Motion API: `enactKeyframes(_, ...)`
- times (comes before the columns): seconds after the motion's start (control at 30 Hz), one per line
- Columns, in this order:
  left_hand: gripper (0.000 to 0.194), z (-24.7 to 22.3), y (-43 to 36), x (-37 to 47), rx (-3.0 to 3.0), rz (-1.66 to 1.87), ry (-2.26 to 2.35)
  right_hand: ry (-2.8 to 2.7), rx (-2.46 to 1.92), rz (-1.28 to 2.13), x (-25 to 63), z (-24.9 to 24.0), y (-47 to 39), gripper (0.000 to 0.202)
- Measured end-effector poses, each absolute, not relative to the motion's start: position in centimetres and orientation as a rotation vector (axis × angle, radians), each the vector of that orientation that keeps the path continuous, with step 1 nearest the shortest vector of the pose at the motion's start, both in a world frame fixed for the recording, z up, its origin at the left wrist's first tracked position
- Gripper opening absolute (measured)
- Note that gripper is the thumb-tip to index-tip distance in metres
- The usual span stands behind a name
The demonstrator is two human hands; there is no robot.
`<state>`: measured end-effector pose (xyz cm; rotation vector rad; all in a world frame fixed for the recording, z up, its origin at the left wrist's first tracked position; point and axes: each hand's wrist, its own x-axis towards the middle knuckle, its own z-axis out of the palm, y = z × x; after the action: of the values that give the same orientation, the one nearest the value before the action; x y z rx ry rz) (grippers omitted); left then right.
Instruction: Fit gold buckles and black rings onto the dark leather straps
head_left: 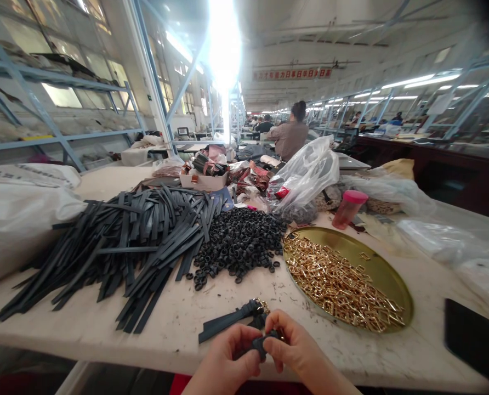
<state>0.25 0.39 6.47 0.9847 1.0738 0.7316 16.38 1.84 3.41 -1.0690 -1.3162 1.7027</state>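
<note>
Head view: at far left a white sack (22, 225) bears printing too obscured to read, beside a heap of dark straps (137, 236). An open box (201, 181) behind holds dark pieces. The left hand (234, 356) has its fingers pinching a small dark strap piece (259, 345) over the front of the bench (429, 345); black loops (240, 238) lie piled beyond. The right hand (291, 345) has its fingers pressed on the same piece. A red banner (291, 73) overhead reads partly 能力. Rightward stand a pink-lidded jar (348, 210), contents unclear, and a gold tray (388, 274) of gold buckles (337, 282).
</note>
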Motion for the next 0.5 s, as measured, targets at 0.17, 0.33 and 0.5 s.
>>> enactKeyframes(0.17,0.029,6.6,0.2,0.3,0.888,0.754,1.035,-1.103,-1.001,1.928,16.4,4.3,1.4,0.03)
enactKeyframes(0.33,0.034,5.8,0.3,0.4,0.864,0.735,1.029,-1.357,-1.195,1.739,16.7,4.4,1.4,0.017)
enactKeyframes(0.5,0.033,4.7,0.4,0.1,0.885,0.683,1.056,-1.777,-1.293,1.344,17.5,4.2,1.4,0.004)
